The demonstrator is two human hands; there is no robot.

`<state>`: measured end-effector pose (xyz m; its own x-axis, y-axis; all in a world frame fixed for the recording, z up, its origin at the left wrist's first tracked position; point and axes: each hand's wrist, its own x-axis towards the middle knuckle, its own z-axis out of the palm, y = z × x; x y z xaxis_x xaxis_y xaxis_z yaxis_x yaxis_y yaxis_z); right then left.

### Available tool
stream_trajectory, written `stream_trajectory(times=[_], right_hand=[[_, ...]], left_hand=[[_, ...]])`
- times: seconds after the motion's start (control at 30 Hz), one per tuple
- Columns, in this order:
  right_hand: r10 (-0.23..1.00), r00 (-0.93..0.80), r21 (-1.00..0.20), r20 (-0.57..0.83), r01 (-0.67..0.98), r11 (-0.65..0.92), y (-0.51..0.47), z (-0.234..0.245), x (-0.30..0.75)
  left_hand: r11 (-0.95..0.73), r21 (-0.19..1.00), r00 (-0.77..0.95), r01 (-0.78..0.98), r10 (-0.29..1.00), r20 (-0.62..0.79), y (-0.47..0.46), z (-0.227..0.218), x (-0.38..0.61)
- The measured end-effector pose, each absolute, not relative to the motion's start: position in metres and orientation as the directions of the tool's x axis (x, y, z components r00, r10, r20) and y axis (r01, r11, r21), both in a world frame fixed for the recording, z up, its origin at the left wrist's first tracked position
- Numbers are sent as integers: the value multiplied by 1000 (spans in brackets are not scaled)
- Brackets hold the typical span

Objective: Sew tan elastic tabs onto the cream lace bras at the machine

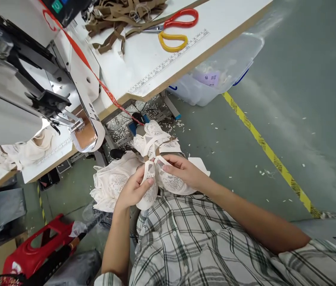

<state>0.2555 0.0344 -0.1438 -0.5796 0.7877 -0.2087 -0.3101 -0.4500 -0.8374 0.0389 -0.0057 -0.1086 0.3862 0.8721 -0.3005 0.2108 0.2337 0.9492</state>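
A cream lace bra is held up in front of my lap, its two cups side by side. My left hand pinches the upper edge of the left cup between thumb and fingers. My right hand grips the upper edge of the other cup, close to the left fingertips. Further cream lace bras lie in a heap on my lap, to the left of and beyond the held one. A brown strip shows among the lace just past my fingers.
A sewing machine stands at left on a white table with a printed ruler. Red-and-yellow-handled scissors lie by brown straps. A red cord hangs toward my lap. A clear bin sits under the table edge; scraps litter the floor.
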Motion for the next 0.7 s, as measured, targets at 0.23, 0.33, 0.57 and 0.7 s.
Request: stream_trajectory(times=[0.23,0.33,0.57,0.7], right_hand=[[757,-598,-793,-263,-313,-523,38,-150,248],[749,-597,-772,-286,-320,-549,39,-153,247],[736,-593,-724,-328,-343,-598,40,-152,241],[736,-603,-792,-309,-265,-550,44,-155,244]], left_hand=[[195,919,386,342,863,-326,1,-107,36],[160,892,396,423,853,-340,5,-104,35],[99,849,429,519,829,-358,10,-100,32],[127,853,424,506,824,-375,12,-101,27]])
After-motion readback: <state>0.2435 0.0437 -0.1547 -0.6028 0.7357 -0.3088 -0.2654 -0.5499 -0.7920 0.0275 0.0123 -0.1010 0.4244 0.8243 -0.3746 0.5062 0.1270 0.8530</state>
